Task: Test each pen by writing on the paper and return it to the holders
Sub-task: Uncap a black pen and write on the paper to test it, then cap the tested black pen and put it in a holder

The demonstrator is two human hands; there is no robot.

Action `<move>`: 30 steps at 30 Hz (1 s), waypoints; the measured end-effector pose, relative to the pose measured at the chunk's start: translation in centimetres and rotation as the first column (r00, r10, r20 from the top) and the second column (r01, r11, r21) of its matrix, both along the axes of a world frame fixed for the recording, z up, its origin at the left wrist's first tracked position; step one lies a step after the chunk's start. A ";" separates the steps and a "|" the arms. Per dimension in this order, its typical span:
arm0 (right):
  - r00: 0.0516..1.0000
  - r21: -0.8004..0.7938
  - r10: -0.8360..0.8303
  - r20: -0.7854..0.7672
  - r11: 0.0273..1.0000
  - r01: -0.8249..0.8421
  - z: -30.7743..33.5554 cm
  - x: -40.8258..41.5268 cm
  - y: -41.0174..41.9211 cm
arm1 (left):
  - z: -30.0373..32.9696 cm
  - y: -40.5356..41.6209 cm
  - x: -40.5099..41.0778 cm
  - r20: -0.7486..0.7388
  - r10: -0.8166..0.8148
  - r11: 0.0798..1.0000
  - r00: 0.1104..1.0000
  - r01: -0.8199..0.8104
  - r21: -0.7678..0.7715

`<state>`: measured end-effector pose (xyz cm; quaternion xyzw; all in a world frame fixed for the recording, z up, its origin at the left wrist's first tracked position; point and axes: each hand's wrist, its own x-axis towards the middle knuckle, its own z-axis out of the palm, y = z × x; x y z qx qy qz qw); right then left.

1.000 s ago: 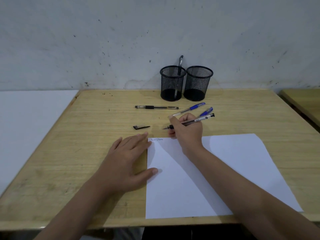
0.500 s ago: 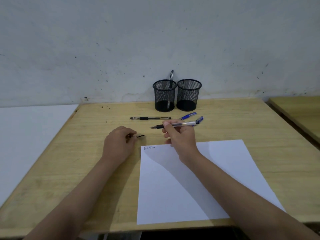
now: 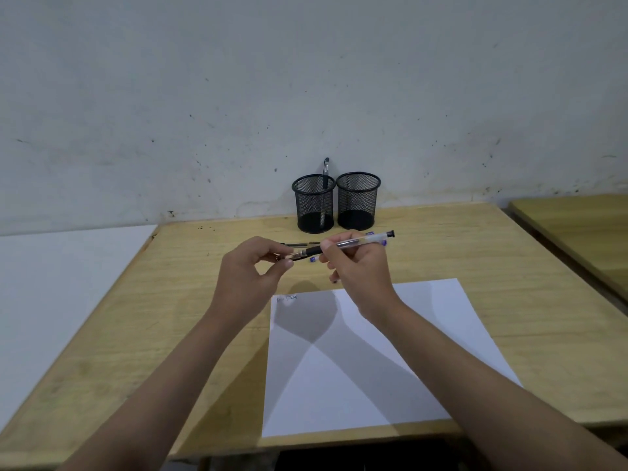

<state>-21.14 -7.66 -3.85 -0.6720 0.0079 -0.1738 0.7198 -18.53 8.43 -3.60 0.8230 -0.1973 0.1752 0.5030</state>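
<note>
- The wooden table point(image 3: 441, 253) is seen to fill the lower half of the frame; its far edge is met by the wall just behind the two mesh holders, its left edge borders a white surface point(image 3: 68, 283) at the left of the frame, and a second wooden table point(image 3: 577, 232) is set apart at the right edge.
- Bare tabletop is left on both sides of the hands; the sheet of paper point(image 3: 424, 334) lies at lower centre, its near edge close to the table's near edge, with a small scribble at its upper left corner.
- The left mesh holder point(image 3: 314, 205) and the right mesh holder point(image 3: 357, 202) stand touching, above centre; one pen point(image 3: 325, 173) is stood upright in the left one.
- The clear black pen point(image 3: 343, 245) is held above the table, between the holders and the paper, its long axis nearly level across the frame, tip end toward the left and black end plug toward the upper right.
- The barrel is grasped by the right hand point(image 3: 356, 266); the tip end is pinched by the fingertips of the left hand point(image 3: 248, 270), where a cap seems to be held, though this cannot be told for certain.
- Another black pen point(image 3: 300, 244) and blue pen parts point(image 3: 314, 258) are partly hidden on the table behind the hands.
- Against half a second ago, the left hand has been lifted from the table to the pen's tip, and the small black cap is no longer seen lying on the wood.
</note>
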 end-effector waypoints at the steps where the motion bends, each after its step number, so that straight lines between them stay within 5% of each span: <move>1: 1.000 -0.009 0.012 0.006 1.000 -0.012 0.1 -0.1 -0.1 | 0.3 -0.2 -0.3 0.005 -0.011 1.000 1.000 0.011 0.003; 19: 0.990 0.149 0.111 0.082 0.981 -0.122 1.3 -0.3 -1.0 | 2.5 -2.1 -1.4 0.211 -0.023 0.992 0.977 0.049 -0.115; 23: 0.978 0.155 0.125 -0.169 0.983 -0.099 2.3 0.0 -1.3 | 3.6 -2.2 -0.1 0.159 -0.021 0.998 0.987 0.030 -0.050; 25: 0.975 0.022 0.064 -0.212 0.998 -0.060 3.1 0.4 -1.4 | 4.3 -2.3 1.0 0.149 0.019 0.999 0.989 -0.014 -0.035; 27: 0.998 -0.224 -0.061 0.025 0.972 0.065 3.7 1.2 -1.9 | 4.9 -2.2 2.1 0.164 0.039 0.999 0.986 -0.042 0.010; 30: 0.890 -0.567 -0.049 0.454 0.754 0.331 4.5 3.3 -3.5 | 5.9 -2.1 3.5 0.148 0.007 0.997 0.989 -0.019 0.078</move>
